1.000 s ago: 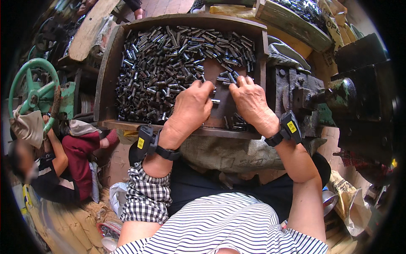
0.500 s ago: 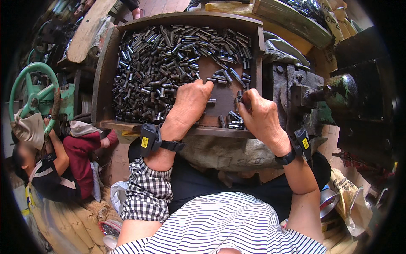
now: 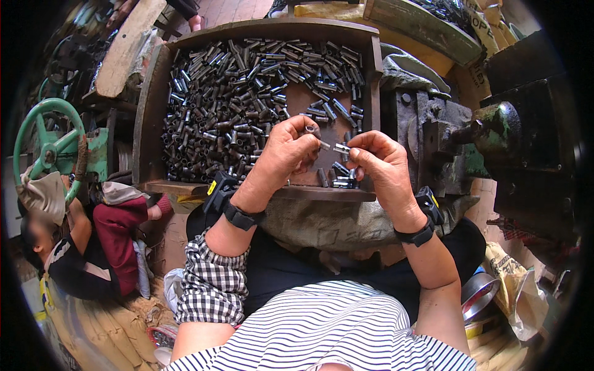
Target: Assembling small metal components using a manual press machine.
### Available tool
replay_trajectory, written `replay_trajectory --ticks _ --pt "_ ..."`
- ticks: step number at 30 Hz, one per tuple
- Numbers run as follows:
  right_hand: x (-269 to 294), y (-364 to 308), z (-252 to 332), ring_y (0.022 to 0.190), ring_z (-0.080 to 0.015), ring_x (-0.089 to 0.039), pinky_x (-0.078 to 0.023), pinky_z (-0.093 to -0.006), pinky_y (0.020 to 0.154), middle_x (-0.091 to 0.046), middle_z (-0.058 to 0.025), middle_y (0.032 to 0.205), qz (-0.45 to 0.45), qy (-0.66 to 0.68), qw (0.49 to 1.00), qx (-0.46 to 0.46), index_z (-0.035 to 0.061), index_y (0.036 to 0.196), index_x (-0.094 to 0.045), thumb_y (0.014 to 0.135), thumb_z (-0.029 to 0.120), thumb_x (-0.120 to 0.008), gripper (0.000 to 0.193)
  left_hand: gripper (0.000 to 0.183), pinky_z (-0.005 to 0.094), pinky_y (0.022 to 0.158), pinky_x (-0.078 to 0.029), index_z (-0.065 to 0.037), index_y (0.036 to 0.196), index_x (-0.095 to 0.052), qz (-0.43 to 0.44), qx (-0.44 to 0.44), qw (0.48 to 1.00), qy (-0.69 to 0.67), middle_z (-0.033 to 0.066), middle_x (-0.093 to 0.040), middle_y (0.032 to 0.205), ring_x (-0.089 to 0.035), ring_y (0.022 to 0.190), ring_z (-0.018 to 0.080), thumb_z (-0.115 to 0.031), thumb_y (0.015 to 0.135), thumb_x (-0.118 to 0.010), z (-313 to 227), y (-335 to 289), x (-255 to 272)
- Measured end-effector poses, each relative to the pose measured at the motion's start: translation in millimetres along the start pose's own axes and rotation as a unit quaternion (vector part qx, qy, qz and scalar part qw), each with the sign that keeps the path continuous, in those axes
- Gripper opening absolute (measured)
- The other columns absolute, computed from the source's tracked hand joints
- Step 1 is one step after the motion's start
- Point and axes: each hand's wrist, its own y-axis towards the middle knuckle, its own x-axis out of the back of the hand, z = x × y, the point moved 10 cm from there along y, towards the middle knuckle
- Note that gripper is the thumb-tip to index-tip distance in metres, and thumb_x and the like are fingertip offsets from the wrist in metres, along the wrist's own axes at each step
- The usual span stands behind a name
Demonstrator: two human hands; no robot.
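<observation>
Some metal tubes point(image 3: 341, 149) sit pinched in the left grip point(image 3: 286, 150) and right grip point(image 3: 383, 162).

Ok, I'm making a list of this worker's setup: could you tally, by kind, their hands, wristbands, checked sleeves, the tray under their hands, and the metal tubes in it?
Left hand and right hand: 2
Black wristbands: 2
Checked sleeve: 1
Wooden tray: 1
Metal tubes: too crowded to count
Total without tubes: 6
</observation>
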Motion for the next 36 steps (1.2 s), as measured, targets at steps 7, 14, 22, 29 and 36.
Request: replay_trajectory --ticks 7,14,22,29,36 --pt "-0.3 2.2 -10.7 0.070 -0.0086 -0.062 -0.046 -0.0183 0.054 -0.063 -0.0030 0.080 -0.001 0.068 0.997 -0.024 0.0015 0.092 -0.062 0.084 0.006 -0.063 0.010 0.012 0.0133 0.038 -0.034 -0.004 0.095 -0.060 0.016 0.026 0.992 -0.123 -0.0027 -0.056 0.068 -0.048 0.051 0.0004 -0.009 0.085 -0.054 7.4 -2.1 -9.8" --pt "2.2 1.9 -18.2 0.071 -0.0101 -0.064 -0.050 -0.0194 0.057 -0.063 -0.0035 0.082 -0.016 0.124 0.992 -0.035 0.0022 0.093 -0.060 0.083 0.008 -0.065 0.012 0.011 0.0128 0.040 -0.038 -0.003 0.096 -0.059 -0.013 0.024 0.993 -0.116 -0.0007 -0.057 0.068 -0.047 0.047 0.0014 -0.010 0.088 -0.057 11.4 -0.7 -9.1" --pt "7.9 4.1 -19.9 0.072 -0.0129 -0.065 -0.055 -0.0238 0.059 -0.063 -0.0057 0.083 -0.035 0.149 0.987 -0.039 0.0013 0.093 -0.058 0.083 0.006 -0.066 0.014 0.014 0.0145 0.043 -0.041 -0.003 0.098 -0.058 -0.026 -0.049 0.997 -0.058 0.0006 -0.057 0.068 -0.050 0.048 0.0035 -0.015 0.090 -0.058 2.7 -7.0 -15.8" --pt "8.4 6.5 -18.9 0.069 -0.0143 -0.066 -0.055 -0.0246 0.058 -0.063 -0.0068 0.079 0.006 0.181 0.980 -0.087 0.0009 0.092 -0.057 0.080 0.003 -0.067 0.015 0.018 0.0192 0.048 -0.047 -0.003 0.104 -0.057 0.009 -0.050 0.997 0.049 0.0071 -0.063 0.076 -0.060 0.055 0.0111 -0.013 0.090 -0.059 -3.6 -12.6 -28.9" --pt "2.1 10.3 -16.4 0.066 -0.0144 -0.066 -0.055 -0.0233 0.053 -0.064 -0.0087 0.079 0.070 0.072 0.985 -0.137 -0.0010 0.095 -0.053 0.079 0.001 -0.067 0.021 0.044 0.0366 0.063 -0.055 0.003 0.118 -0.049 0.039 -0.351 0.792 0.498 0.0204 -0.061 0.100 -0.065 0.078 0.0341 0.006 0.075 -0.058 -46.8 -39.3 -68.3"
